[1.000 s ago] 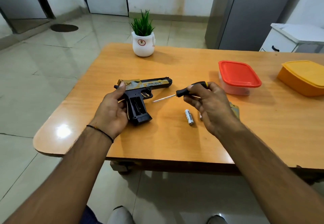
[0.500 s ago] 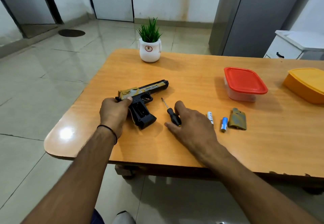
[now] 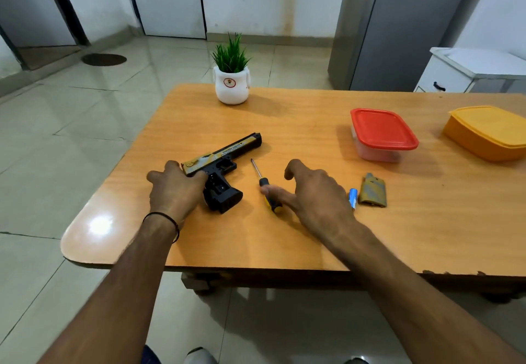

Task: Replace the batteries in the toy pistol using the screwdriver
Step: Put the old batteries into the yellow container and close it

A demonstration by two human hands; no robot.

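Two hands frame the toy pistol (image 3: 225, 158), which lies on its side on the orange wooden counter (image 3: 284, 235), barrel pointing away and to the right, black grip toward the near edge. The left hand (image 3: 176, 190) rests over the rear of the gun, fingers curled loosely around the back of the slide and the top of the grip, pinning it to the wood rather than lifting it. The grip's side is uncovered, showing a dark cavity; whether a cell sits inside cannot be made out.

Just right of the pistol lies the screwdriver (image 3: 266, 190), metal shaft pointing away, black and yellow handle nearer. The right hand (image 3: 316, 195) hovers spread and empty above the counter, palm down, one blurred fingertip at or just over the handle; contact cannot be judged. Beside that hand's far edge a blue battery (image 3: 353, 197) shows, partly hidden by the knuckles, and just beyond it lies the camouflage-patterned grip cover (image 3: 373, 190).

Farther off stand a clear box with a red lid (image 3: 382, 133), a yellow container (image 3: 489, 131) cut off by the frame edge, and a small potted plant (image 3: 232, 79) at the far side.
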